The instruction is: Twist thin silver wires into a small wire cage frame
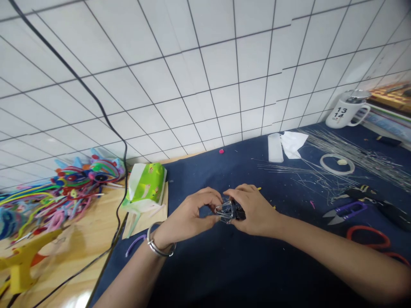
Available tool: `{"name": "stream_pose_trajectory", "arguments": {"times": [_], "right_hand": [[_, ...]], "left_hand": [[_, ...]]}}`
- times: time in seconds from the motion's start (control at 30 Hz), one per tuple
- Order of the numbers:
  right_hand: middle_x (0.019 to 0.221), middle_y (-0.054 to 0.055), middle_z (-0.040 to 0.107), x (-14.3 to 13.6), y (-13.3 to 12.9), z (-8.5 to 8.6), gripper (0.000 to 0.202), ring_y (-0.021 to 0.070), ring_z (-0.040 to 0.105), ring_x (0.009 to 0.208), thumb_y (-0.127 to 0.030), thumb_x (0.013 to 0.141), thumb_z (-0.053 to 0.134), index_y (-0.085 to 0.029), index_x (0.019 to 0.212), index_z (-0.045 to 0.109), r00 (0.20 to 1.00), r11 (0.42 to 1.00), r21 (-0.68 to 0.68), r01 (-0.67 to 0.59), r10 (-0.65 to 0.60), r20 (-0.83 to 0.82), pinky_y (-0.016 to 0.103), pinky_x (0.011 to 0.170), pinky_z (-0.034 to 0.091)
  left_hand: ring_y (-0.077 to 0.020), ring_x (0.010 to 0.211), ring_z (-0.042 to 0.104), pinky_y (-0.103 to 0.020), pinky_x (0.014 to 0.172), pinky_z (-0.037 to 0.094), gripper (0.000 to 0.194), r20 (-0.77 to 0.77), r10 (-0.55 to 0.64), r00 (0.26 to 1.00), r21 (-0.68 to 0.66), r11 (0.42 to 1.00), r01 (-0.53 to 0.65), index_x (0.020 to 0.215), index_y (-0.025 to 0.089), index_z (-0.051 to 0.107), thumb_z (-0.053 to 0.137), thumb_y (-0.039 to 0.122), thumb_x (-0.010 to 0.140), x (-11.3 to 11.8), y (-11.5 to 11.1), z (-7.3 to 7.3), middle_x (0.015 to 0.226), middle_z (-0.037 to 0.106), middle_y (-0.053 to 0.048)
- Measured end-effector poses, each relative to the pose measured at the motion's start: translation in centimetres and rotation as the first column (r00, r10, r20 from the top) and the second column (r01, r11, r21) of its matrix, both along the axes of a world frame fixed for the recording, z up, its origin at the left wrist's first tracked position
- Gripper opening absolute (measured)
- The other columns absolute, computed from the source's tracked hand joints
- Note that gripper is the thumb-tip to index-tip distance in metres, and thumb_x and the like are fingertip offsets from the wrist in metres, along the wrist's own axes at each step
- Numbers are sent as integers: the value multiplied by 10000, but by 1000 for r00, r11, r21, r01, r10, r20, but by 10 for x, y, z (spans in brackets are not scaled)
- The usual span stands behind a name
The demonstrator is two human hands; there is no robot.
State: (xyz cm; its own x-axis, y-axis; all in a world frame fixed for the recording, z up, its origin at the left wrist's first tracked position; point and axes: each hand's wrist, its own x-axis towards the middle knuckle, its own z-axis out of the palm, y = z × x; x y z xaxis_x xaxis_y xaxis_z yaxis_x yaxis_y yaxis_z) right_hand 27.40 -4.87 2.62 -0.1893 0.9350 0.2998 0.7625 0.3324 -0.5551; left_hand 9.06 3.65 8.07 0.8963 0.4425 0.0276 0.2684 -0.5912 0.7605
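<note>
Between my two hands is a small piece of bent silvery wire loops with a dark body; its exact kind does not show. My right hand is closed around the dark part, thumb below and fingers above. From the other side my left hand reaches the wire loops, thumb and fingertips pinched at their end. A silver bracelet circles my left wrist. Both hands are just above the dark blue table cover.
Loose wires, a clear ring, purple scissors, black-handled pliers and red-handled scissors lie right. A white mug stands behind. At left are a green tissue pack, a yellow glue gun, colourful pipe-cleaner pieces and a black cable.
</note>
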Motion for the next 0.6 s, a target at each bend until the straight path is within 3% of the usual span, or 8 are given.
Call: {"name": "stream_pose_trajectory", "arguments": {"times": [0.37, 0.6], "right_hand": [[976, 54, 611, 1, 3, -9, 487, 215, 506, 887, -246, 715, 627, -196, 1167, 452, 1000, 997, -74, -8, 8, 5, 348, 766, 361], [953, 60, 617, 3, 4, -10, 498, 219, 507, 867, -222, 702, 611, -185, 1172, 451, 999, 996, -92, 23, -19, 46, 345, 738, 381]], "left_hand": [[-144, 846, 548, -309, 784, 490, 258, 75, -8, 997, -139, 990, 18, 1001, 172, 569, 583, 144, 745, -1, 6, -22, 1096, 515, -88], [-170, 912, 535, -347, 838, 467, 222, 74, 26, 997, -74, 997, -20, 922, 169, 584, 583, 104, 710, 4, 5, -33, 1081, 525, -79]]}}
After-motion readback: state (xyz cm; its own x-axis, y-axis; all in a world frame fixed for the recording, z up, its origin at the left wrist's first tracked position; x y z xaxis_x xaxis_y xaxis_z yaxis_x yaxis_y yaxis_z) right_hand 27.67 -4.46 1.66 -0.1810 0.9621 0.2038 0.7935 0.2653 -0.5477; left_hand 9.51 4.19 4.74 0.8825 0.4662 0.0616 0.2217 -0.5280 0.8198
